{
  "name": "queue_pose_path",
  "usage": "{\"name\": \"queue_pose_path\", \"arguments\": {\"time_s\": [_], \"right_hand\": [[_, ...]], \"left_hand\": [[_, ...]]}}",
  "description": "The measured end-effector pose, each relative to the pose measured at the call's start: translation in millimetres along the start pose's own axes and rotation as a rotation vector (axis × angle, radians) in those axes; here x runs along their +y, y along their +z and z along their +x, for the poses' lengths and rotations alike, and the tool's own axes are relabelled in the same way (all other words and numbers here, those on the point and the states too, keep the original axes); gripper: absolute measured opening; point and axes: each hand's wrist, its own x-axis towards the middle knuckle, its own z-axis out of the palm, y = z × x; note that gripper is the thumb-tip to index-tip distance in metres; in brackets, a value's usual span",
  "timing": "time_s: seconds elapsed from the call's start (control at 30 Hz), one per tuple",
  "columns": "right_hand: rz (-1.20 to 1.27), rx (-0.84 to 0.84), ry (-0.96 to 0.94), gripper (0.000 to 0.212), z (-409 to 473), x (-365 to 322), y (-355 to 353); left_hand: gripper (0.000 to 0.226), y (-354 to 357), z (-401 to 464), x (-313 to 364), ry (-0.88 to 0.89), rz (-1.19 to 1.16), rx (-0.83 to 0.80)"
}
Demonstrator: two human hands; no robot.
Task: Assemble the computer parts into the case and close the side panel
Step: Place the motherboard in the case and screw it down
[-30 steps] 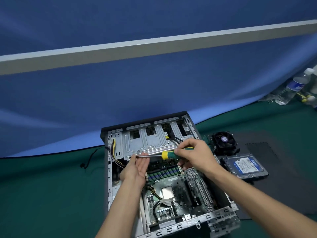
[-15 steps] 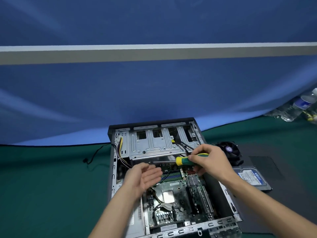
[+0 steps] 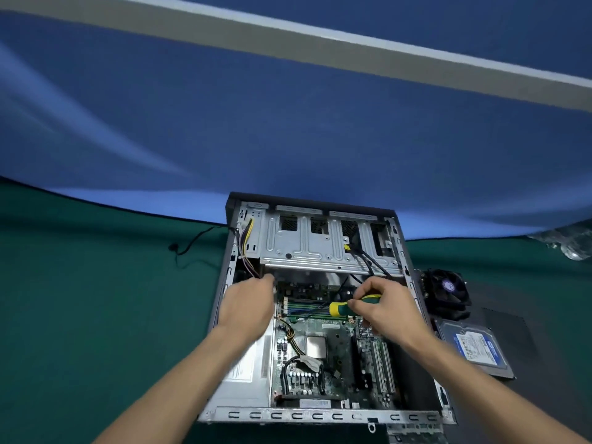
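Observation:
An open computer case [image 3: 224,283] lies flat on the green table, its motherboard [image 3: 320,366] and silver drive cage [image 3: 320,245] exposed. My right hand [image 3: 387,309] grips a yellow and green screwdriver [image 3: 349,306] over the RAM slots; its shaft is hidden. My left hand [image 3: 248,302] reaches into the case's upper left corner by the bundled wires [image 3: 245,248]; its fingertips are hidden, so I cannot tell whether they hold anything. A black cooler fan [image 3: 445,293] and a blue-labelled hard drive [image 3: 474,347] lie to the right of the case.
A dark side panel [image 3: 519,331] lies under the fan and drive at the right. A black cable [image 3: 189,245] trails left from the case. Plastic bottles [image 3: 570,241] sit at the far right edge. A blue backdrop rises behind the table.
My left hand has left the screwdriver shaft and moved into the case's upper left corner. My right hand has lowered the screwdriver over the RAM area. The camera has tilted.

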Motion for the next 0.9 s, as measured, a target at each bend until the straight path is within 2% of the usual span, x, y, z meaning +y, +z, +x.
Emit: {"name": "queue_pose_path", "arguments": {"time_s": [0.2, 0.43, 0.77, 0.9], "right_hand": [[-0.037, -0.071, 0.006, 0.016, 6, 4, 16], [-0.066, -0.086, 0.000, 0.016, 12, 2, 29], [-0.229, -0.062, -0.108, 0.023, 10, -4, 38], [-0.309, -0.076, -0.146, 0.018, 7, -12, 40]], "left_hand": [[0.025, 4, -2, 1, -0.034, 0.023, 0.068], [0.030, 5, 0, 2, -0.088, 0.077, 0.032], [0.032, 7, 3, 3, -0.103, 0.082, 0.007], [0.033, 8, 3, 2, -0.090, 0.080, 0.020]]}}
